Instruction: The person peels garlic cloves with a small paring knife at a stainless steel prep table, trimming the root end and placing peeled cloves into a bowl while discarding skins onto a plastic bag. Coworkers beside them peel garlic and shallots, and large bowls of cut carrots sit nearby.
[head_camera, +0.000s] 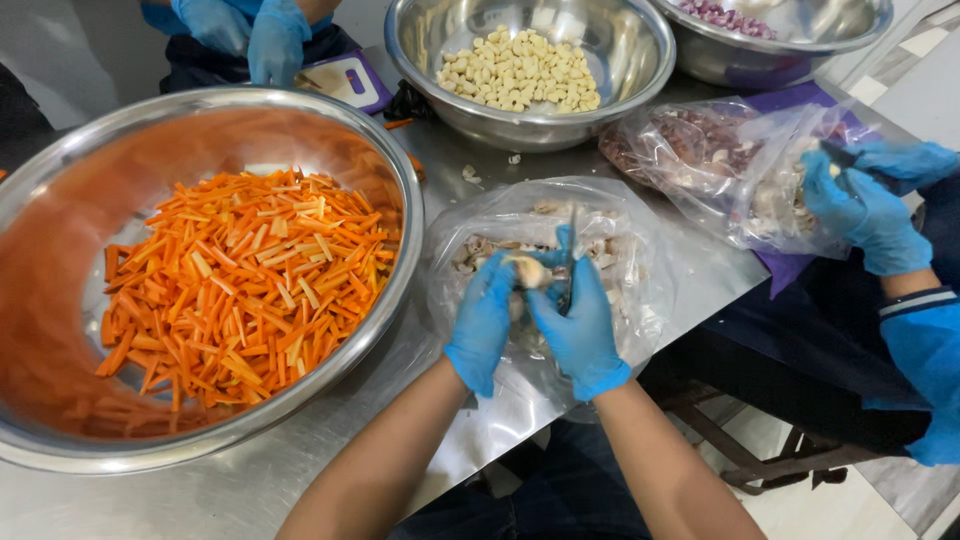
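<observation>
Head view: two gloved hands work a garlic clove over a clear bag.

Garlic clove (527, 270) sits between both hands, above the bag (640, 250) of peels on the steel surface (250, 490). Left hand (483, 320) has its fingers clamped on the clove; right hand (583, 318) has its fingers closed around a small knife (570, 255), blade by the clove. Left of them stands a big bowl (60, 140) of carrot sticks (245, 285); beyond, a bowl of peeled garlic (520, 72). Co-workers' gloved hands show at the right (865, 205) and top left (250, 30).

Three steel bowls (190, 440) (600, 110) (800, 50), two plastic bags (640, 290) (700, 150), six gloved hands (482, 320).
</observation>
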